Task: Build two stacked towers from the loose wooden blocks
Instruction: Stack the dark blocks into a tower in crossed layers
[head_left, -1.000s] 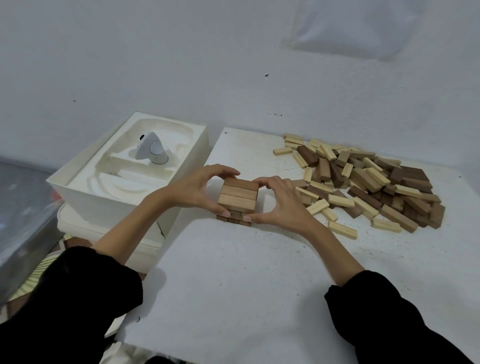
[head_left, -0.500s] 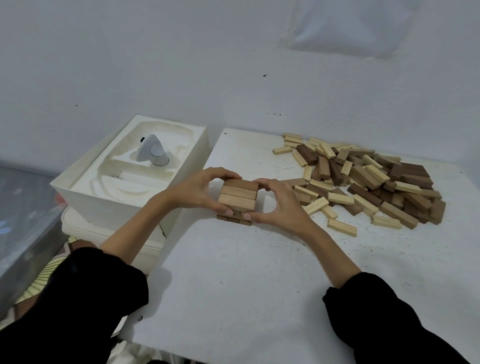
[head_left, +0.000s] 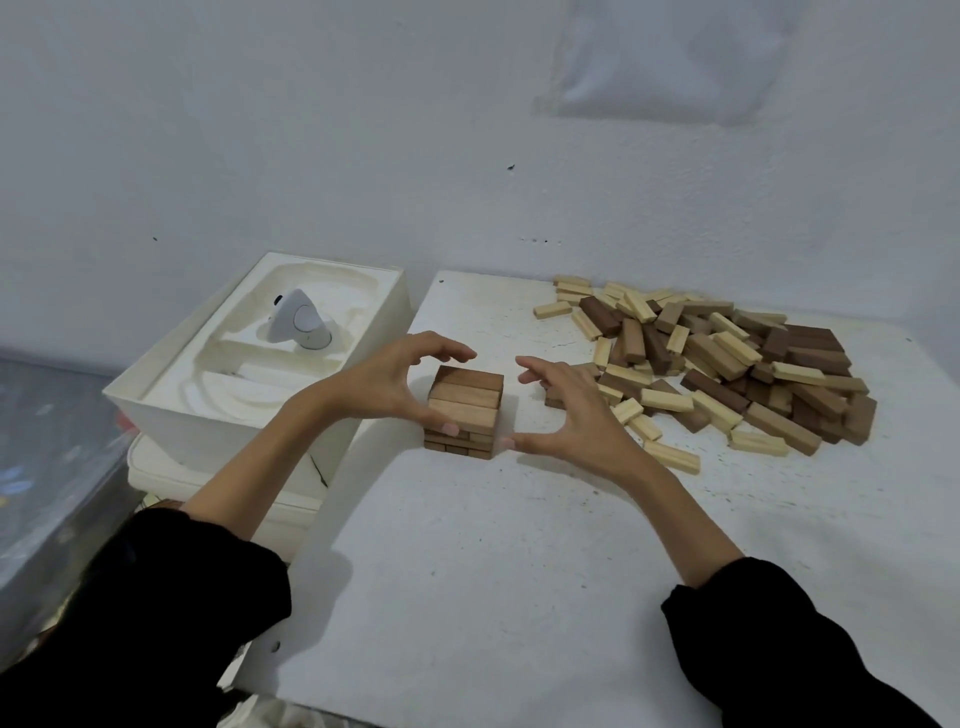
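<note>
A short tower of wooden blocks stands on the white table, a few layers high with light and mid-brown blocks on top. My left hand curves beside its left face, the thumb touching the front lower corner and the fingers arched above the back edge. To the tower's right, my right hand is spread and clear of it, with a small gap. A big pile of loose light and dark blocks lies at the back right.
A white box holding a moulded insert and a white cone-shaped device stands to the left, level with the table's edge. The wall rises close behind. The table's left edge runs just left of the tower.
Both hands were pressed around the tower's sides. The right hand has now pulled away to the right and the left hand's fingers have lifted off the top.
</note>
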